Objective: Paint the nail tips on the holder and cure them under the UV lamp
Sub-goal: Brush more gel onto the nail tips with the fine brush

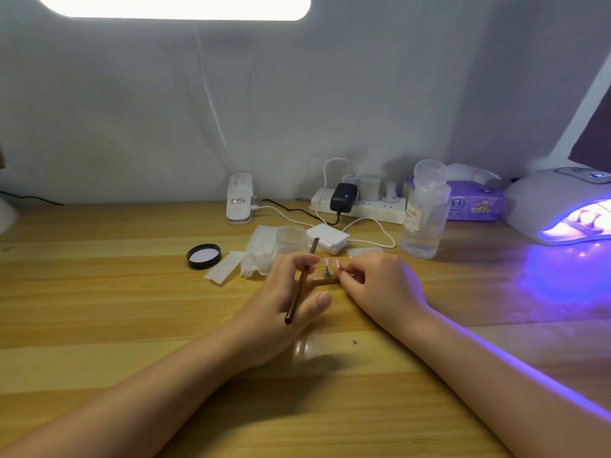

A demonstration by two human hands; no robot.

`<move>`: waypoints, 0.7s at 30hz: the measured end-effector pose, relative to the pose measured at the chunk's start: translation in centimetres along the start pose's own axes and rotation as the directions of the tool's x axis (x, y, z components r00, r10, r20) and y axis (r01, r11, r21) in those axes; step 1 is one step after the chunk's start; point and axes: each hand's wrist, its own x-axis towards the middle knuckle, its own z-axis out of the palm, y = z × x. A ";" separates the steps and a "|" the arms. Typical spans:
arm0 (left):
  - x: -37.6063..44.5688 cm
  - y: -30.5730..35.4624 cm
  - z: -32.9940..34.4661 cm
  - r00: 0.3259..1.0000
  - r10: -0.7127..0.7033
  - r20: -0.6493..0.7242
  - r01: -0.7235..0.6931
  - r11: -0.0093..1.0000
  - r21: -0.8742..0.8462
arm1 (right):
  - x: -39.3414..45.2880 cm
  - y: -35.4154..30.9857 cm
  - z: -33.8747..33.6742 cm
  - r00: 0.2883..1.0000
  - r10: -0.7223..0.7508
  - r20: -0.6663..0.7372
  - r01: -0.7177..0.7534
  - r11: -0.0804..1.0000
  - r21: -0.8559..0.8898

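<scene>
A small wooden holder lies on the desk between my hands, with pink nail tips standing on short metal posts. My left hand grips a brown brush between its fingers, the handle slanting back toward me. My right hand pinches the right end of the holder beside a nail tip. The UV lamp glows violet at the far right of the desk, and something sits inside its opening.
Behind the hands stand an open clear jar, its black lid, crumpled tissues, a white box and a clear liquid bottle. A power strip with cables, a lamp clamp and a tissue pack line the wall.
</scene>
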 end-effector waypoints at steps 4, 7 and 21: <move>-0.2 0.1 0.0 0.983 0.081 -0.163 -0.082 0.997 -0.001 | -0.3 0.0 0.1 0.997 -0.033 -0.068 0.036 0.998 0.050; 0.1 0.5 -0.6 0.931 0.208 -0.300 -0.201 0.978 0.054 | -0.4 0.0 0.1 0.994 -0.031 -0.109 0.043 0.993 0.109; 6.5 3.2 -7.9 0.891 -0.003 -0.454 0.067 0.990 0.125 | -0.3 0.2 0.2 0.991 0.014 -0.130 0.030 0.942 0.333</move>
